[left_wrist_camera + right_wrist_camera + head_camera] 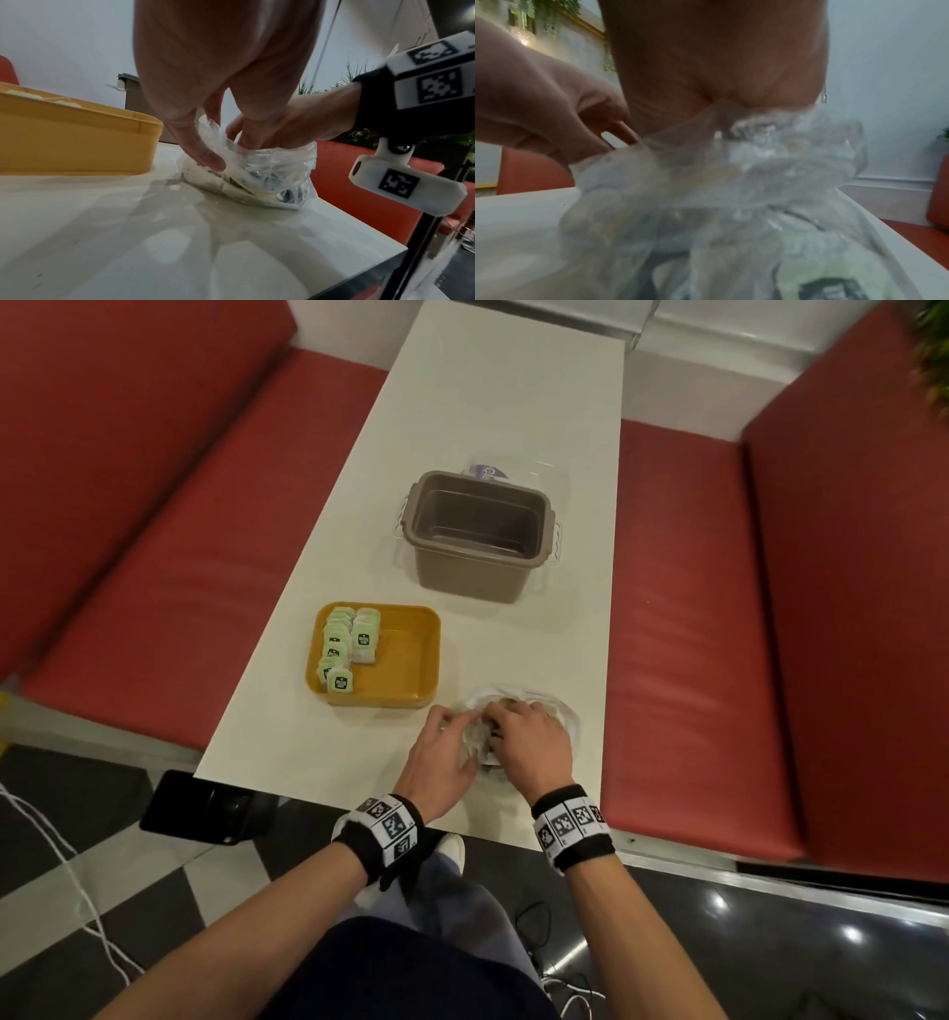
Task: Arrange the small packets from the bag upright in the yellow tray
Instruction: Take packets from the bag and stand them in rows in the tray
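Presently right hand [531, 739] fingers are sunk in the bag [259, 174], grip unseen; packets lie directly beneath; left hand [445, 752] pinches the bag's rim near the table's near edge.

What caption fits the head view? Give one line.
Both hands work the bag beside a tray part-filled with upright packets.

A white table [477, 428] stood between red seats [128, 516]. On it sat a yellow tray [411, 660] with green packets [349, 644] standing in two rows at its left side. Behind it was an empty brown bin [480, 534]. Both hands, the left hand [441, 752] and the right hand [534, 742], were at a clear bag [560, 711] near the tray.
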Available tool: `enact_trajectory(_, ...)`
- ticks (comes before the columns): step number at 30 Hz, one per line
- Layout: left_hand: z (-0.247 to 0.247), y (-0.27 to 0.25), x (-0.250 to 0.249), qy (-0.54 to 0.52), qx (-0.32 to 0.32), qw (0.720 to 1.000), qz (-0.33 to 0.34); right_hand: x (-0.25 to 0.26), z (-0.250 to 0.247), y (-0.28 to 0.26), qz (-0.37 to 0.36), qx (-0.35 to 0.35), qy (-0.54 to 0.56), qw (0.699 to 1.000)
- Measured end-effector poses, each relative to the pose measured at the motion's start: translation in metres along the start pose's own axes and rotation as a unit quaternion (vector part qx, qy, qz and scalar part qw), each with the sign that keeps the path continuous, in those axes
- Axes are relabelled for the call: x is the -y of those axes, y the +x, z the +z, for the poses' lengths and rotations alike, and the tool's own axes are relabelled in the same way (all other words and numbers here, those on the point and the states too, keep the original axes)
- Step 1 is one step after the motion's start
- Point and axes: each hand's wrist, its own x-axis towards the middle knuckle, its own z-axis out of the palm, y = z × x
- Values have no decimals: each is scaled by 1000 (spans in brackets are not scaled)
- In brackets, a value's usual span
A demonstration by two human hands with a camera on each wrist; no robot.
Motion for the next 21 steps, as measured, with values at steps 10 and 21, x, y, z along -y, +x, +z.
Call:
enact_trajectory(10, -4, 3, 0, 12, 3, 1000, 5, 2, 1, 1, -10, -29, -43, 999)
enact_trajectory(21, -4, 13, 7, 17, 8, 1000, 9, -11, -51, -26, 90, -43, 178, 979)
